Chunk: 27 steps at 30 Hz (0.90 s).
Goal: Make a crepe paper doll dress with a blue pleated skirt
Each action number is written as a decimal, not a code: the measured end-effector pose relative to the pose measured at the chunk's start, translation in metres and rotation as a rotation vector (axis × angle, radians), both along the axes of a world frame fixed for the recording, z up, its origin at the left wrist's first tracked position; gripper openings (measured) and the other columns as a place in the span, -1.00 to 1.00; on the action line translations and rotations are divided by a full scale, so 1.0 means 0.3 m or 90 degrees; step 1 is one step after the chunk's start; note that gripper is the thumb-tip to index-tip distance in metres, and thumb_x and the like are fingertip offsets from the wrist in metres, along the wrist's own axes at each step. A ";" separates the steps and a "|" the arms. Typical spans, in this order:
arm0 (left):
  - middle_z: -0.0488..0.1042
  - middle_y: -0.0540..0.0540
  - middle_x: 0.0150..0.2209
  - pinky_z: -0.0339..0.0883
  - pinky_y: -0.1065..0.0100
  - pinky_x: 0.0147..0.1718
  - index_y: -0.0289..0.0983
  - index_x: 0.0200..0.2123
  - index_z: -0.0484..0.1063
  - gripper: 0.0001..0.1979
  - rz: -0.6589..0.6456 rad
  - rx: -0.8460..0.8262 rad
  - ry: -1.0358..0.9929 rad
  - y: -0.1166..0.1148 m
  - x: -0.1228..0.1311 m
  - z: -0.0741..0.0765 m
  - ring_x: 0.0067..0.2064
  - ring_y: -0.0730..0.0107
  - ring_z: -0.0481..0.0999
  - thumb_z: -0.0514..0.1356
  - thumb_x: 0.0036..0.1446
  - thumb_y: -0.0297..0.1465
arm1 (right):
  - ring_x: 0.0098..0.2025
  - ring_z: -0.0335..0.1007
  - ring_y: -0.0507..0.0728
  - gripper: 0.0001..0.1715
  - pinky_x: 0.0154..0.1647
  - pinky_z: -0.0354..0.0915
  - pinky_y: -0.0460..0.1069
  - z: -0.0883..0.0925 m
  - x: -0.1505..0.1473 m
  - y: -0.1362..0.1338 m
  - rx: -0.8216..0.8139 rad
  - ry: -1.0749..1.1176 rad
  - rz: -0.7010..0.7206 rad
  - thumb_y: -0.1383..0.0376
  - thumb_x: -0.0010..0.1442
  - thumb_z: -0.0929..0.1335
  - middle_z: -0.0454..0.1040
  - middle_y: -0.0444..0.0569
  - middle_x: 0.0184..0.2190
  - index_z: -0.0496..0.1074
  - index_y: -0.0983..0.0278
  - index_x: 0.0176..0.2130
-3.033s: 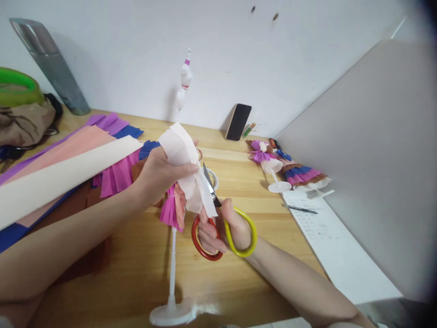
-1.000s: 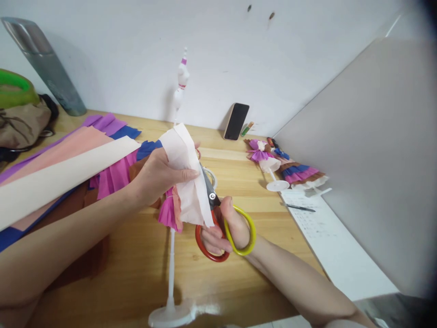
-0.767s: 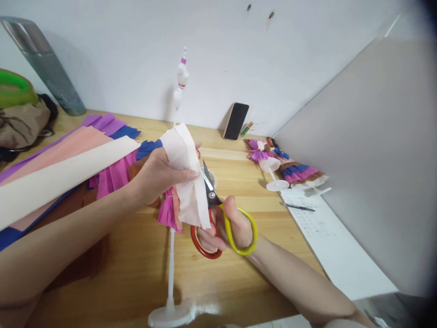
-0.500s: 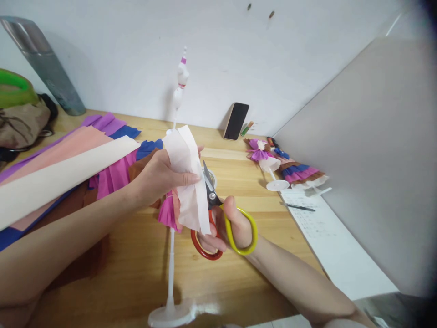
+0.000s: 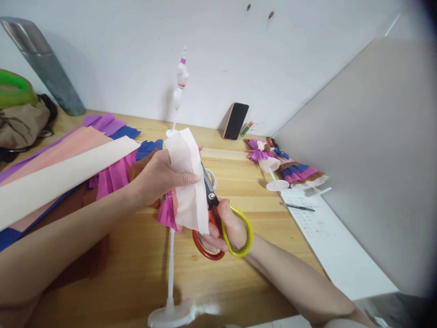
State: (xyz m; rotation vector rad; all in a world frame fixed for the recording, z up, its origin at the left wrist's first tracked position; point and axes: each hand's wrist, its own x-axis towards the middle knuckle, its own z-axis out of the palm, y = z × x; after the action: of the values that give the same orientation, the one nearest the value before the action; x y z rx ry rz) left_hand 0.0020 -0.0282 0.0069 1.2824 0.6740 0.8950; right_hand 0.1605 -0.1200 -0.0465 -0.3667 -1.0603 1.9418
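Note:
My left hand (image 5: 155, 175) is closed on a folded piece of pale pink crepe paper (image 5: 187, 182), held upright above the desk. My right hand (image 5: 225, 228) grips scissors with a red and a yellow handle (image 5: 218, 223); the blades meet the paper's right edge and look nearly closed. Just behind the paper stands a small mannequin on a white stand (image 5: 170, 278) wearing a magenta pleated paper skirt (image 5: 166, 213).
Sheets of cream, peach, purple, blue and magenta crepe paper (image 5: 68, 168) lie at left. A white mannequin (image 5: 179, 86) stands at the back, a phone (image 5: 236, 120) leans on the wall, dressed paper dolls (image 5: 287, 171) and a pen on a printed sheet (image 5: 317, 223) lie at right. A grey partition (image 5: 368, 150) bounds the right.
The scissor blades opened and have closed again on the paper's edge, and my right hand shifted slightly up along the paper. My left hand keeps its hold.

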 end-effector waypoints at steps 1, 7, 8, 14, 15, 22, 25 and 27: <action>0.61 -0.03 -0.34 0.47 0.34 -0.32 -0.24 -0.09 0.56 -0.52 -0.012 0.004 0.012 0.005 -0.004 0.000 -0.34 0.34 0.56 0.46 -0.17 -0.45 | -0.87 -0.16 -0.09 -0.33 -0.79 0.03 -0.14 0.002 -0.001 -0.001 0.000 0.001 -0.006 -0.18 0.28 0.18 0.07 -0.31 -0.84 0.20 0.26 -0.56; 0.60 -0.09 -0.34 0.47 0.34 -0.30 -0.30 -0.28 0.57 -0.72 -0.067 0.022 -0.014 0.041 -0.026 -0.004 -0.30 0.29 0.57 0.46 -0.12 -0.39 | -0.85 -0.12 -0.12 -0.36 -0.80 0.04 -0.17 0.001 -0.005 -0.009 -0.004 0.007 -0.051 -0.16 0.25 0.25 0.12 -0.32 -0.80 0.25 0.29 -0.54; 0.59 -0.08 -0.35 0.46 0.36 -0.30 -0.30 -0.28 0.57 -0.72 -0.055 0.013 -0.039 0.042 -0.024 -0.003 -0.32 0.32 0.57 0.46 -0.12 -0.39 | -0.85 -0.11 -0.12 -0.37 -0.81 0.04 -0.17 -0.003 -0.006 -0.010 -0.007 0.009 -0.054 -0.16 0.24 0.26 0.12 -0.33 -0.79 0.26 0.29 -0.53; 0.57 0.01 -0.38 0.41 0.48 -0.39 -0.29 -0.30 0.58 -0.73 0.007 -0.067 -0.110 0.025 -0.004 0.002 -0.40 0.49 0.51 0.46 -0.15 -0.48 | -0.84 -0.10 -0.12 -0.41 -0.81 0.03 -0.16 -0.010 -0.003 -0.009 -0.025 0.003 -0.050 -0.15 0.22 0.29 0.14 -0.32 -0.75 0.27 0.29 -0.50; 0.57 0.01 -0.39 0.41 0.48 -0.39 -0.28 -0.29 0.58 -0.73 0.008 -0.068 -0.111 0.021 -0.002 0.001 -0.41 0.49 0.51 0.45 -0.15 -0.49 | -0.83 -0.09 -0.11 -0.39 -0.80 0.03 -0.16 -0.009 -0.001 -0.008 -0.018 -0.005 -0.044 -0.17 0.22 0.27 0.14 -0.31 -0.76 0.27 0.29 -0.50; 0.59 -0.03 -0.40 0.44 0.39 -0.40 -0.28 -0.24 0.58 -0.69 0.021 -0.041 -0.081 0.000 0.006 -0.004 -0.40 0.38 0.54 0.44 -0.15 -0.47 | -0.80 -0.02 -0.08 -0.32 -0.73 0.07 -0.13 -0.003 0.000 -0.003 -0.018 -0.026 -0.006 -0.27 0.16 0.24 0.13 -0.29 -0.80 0.25 0.26 -0.52; 0.60 -0.02 -0.34 0.44 0.38 -0.33 -0.25 -0.21 0.58 -0.64 0.020 -0.054 -0.107 -0.008 0.011 0.000 -0.36 0.40 0.54 0.44 -0.17 -0.50 | -0.81 -0.03 -0.11 -0.37 -0.76 0.06 -0.15 -0.008 -0.001 -0.006 -0.046 0.002 -0.034 -0.24 0.15 0.29 0.18 -0.31 -0.74 0.31 0.28 -0.41; 0.60 0.01 -0.35 0.44 0.39 -0.30 -0.24 -0.21 0.59 -0.63 0.031 -0.061 -0.119 -0.011 0.013 0.003 -0.35 0.42 0.53 0.44 -0.19 -0.53 | -0.81 -0.03 -0.13 -0.40 -0.76 0.06 -0.16 -0.012 -0.001 -0.007 -0.061 0.023 -0.042 -0.21 0.16 0.30 0.24 -0.30 -0.67 0.34 0.29 -0.33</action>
State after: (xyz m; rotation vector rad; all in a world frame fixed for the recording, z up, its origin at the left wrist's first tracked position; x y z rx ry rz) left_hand 0.0059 -0.0314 0.0079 1.0860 0.5956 0.9961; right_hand 0.1603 -0.1221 -0.0500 -0.4132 -0.9233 1.9373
